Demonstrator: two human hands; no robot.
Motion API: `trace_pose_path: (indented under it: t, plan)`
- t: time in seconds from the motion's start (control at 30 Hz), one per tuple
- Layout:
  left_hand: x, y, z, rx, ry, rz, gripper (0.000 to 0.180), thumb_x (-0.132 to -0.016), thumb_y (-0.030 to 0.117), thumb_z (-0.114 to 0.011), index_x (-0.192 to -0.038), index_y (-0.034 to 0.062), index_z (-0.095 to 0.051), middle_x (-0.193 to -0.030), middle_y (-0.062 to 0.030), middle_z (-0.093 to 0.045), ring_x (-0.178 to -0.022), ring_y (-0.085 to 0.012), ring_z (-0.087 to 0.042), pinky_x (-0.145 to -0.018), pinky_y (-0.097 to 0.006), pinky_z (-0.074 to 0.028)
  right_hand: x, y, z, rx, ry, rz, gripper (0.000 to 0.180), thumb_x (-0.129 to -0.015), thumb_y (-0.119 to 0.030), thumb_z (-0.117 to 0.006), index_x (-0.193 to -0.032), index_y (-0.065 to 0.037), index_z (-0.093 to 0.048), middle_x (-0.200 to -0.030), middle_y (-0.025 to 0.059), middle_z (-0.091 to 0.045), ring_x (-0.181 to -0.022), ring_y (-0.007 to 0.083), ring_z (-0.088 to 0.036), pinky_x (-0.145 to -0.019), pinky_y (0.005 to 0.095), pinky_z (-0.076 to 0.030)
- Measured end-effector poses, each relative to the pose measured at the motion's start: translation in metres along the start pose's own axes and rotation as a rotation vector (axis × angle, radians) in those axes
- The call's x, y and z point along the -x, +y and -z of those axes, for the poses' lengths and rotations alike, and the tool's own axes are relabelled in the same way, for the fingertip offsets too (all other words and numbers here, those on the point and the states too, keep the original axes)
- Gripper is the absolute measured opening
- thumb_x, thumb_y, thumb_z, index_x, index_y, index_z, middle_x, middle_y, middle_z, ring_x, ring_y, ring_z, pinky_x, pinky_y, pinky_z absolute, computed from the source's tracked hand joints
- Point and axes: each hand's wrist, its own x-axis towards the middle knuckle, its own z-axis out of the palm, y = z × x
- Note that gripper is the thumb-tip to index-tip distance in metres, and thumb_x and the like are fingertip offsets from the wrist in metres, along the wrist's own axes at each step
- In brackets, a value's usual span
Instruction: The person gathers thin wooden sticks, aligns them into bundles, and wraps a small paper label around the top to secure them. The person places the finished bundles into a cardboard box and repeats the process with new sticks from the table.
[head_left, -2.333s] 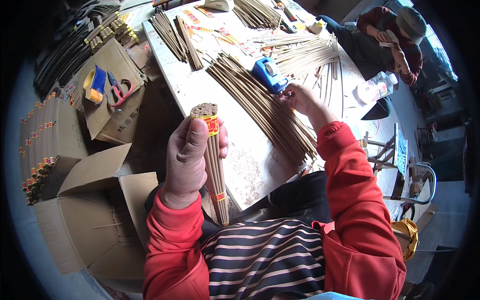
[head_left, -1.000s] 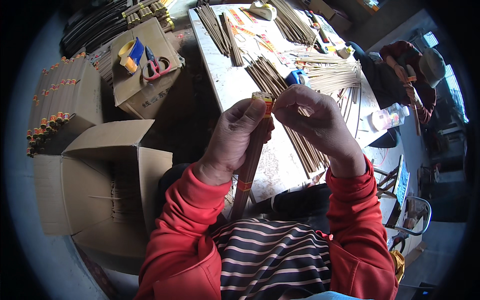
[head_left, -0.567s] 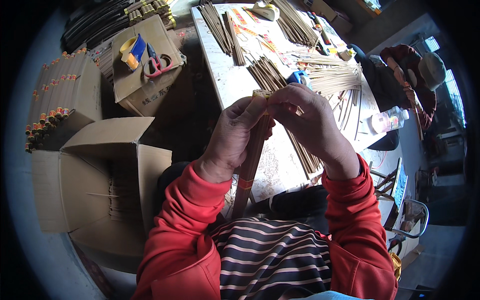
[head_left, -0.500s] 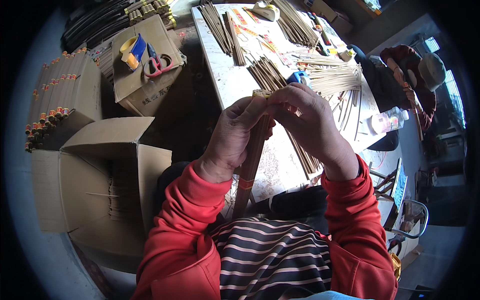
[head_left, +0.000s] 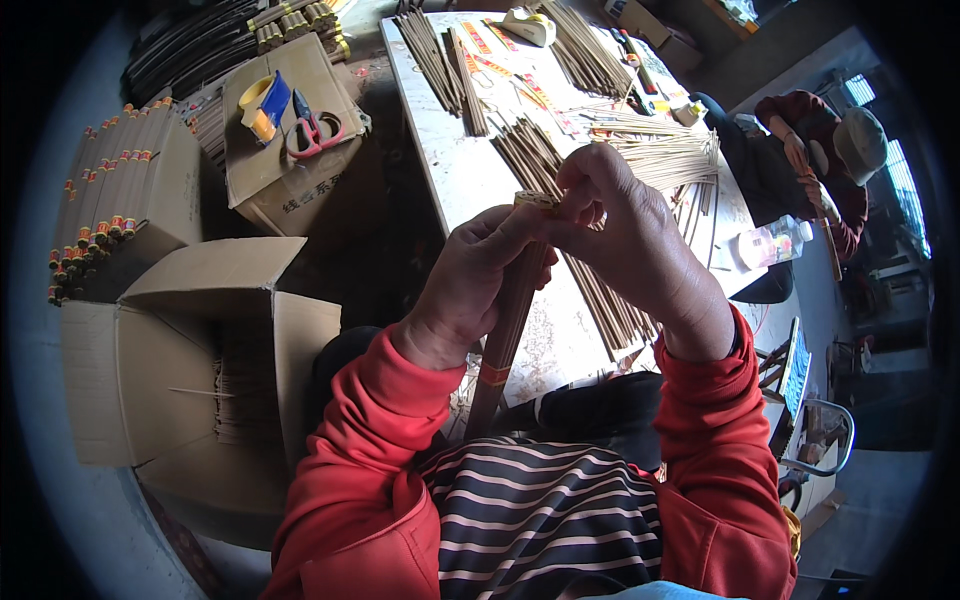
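My left hand (head_left: 462,275) is wrapped round an upright bundle of brown incense sticks (head_left: 512,320), its thumb near the top end. A pale yellow band (head_left: 535,200) circles that top end, and a red and gold band (head_left: 493,372) sits lower down, near my lap. My right hand (head_left: 645,240) is at the top right of the bundle, thumb and fingers curled together in a pinch beside the yellow band. Whatever lies between those fingertips is hidden. Beyond my hands, loose incense sticks (head_left: 600,300) lie in a long pile on the white table (head_left: 440,150).
At left stands an open cardboard box (head_left: 95,380) with sticks inside. Behind it, a closed carton (head_left: 250,170) carries scissors (head_left: 315,137) and a tape dispenser (head_left: 263,105). Banded bundles (head_left: 110,190) are stacked far left. A plastic bottle (head_left: 775,243) and a seated co-worker (head_left: 830,150) are at right.
My right hand has lifted slightly and shifted right, its fingers curling more away from the bundle's top. More of the yellow band shows. My left hand keeps its grip on the bundle.
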Motion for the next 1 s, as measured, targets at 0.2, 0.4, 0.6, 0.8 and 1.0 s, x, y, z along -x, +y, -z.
trace_pose_path:
  t: [0.2, 0.4, 0.6, 0.8, 1.0]
  plan:
    - [0.001, 0.000, 0.002, 0.022, -0.004, 0.030, 0.039, -0.091, 0.032, -0.053, -0.113, -0.0005, -0.055, -0.082, -0.0081, -0.061, -0.070, -0.0151, -0.059, -0.066, -0.028, -0.049, -0.002, -0.004, 0.004, 0.010, -0.027, 0.029, 0.032, -0.076, -0.013, -0.069, -0.094, -0.003, -0.045, -0.073, 0.0142, -0.058, -0.069, 0.0304, -0.062, -0.059, 0.0349, -0.048]
    - [0.002, 0.000, 0.002, 0.069, -0.022, 0.037, 0.039, -0.090, 0.033, -0.054, -0.111, 0.0002, -0.055, -0.083, -0.0087, -0.062, -0.070, -0.0164, -0.059, -0.066, -0.029, -0.049, -0.007, 0.000, 0.008, 0.088, -0.042, 0.138, 0.033, -0.075, -0.013, -0.070, -0.094, -0.003, -0.045, -0.070, 0.0137, -0.058, -0.064, 0.0307, -0.062, -0.055, 0.0356, -0.048]
    - [0.000, -0.003, 0.005, 0.127, -0.055, 0.029, 0.042, -0.088, 0.036, -0.056, -0.110, 0.0001, -0.055, -0.083, -0.0100, -0.062, -0.070, -0.0187, -0.060, -0.065, -0.030, -0.049, -0.012, 0.007, 0.013, 0.054, -0.132, 0.095, 0.035, -0.075, -0.016, -0.071, -0.094, -0.002, -0.046, -0.070, 0.0124, -0.058, -0.066, 0.0270, -0.062, -0.056, 0.0343, -0.047]
    - [-0.001, -0.005, 0.004, 0.098, -0.056, 0.006, 0.042, -0.087, 0.038, -0.057, -0.109, 0.0021, -0.056, -0.080, -0.0098, -0.062, -0.069, -0.0183, -0.060, -0.065, -0.030, -0.049, -0.014, 0.014, 0.012, 0.027, -0.146, 0.015, 0.045, -0.069, -0.024, -0.078, -0.101, -0.004, -0.053, -0.081, 0.0097, -0.061, -0.079, 0.0202, -0.062, -0.070, 0.0325, -0.049]
    - [0.004, -0.002, -0.009, 0.064, -0.036, 0.001, 0.041, -0.088, 0.040, -0.055, -0.107, 0.0038, -0.058, -0.079, -0.0083, -0.062, -0.070, -0.0169, -0.059, -0.064, -0.029, -0.049, -0.017, 0.020, 0.016, -0.072, -0.211, 0.050, 0.045, -0.073, -0.026, -0.075, -0.101, 0.000, -0.052, -0.080, 0.0134, -0.062, -0.075, 0.0237, -0.064, -0.065, 0.0318, -0.050]
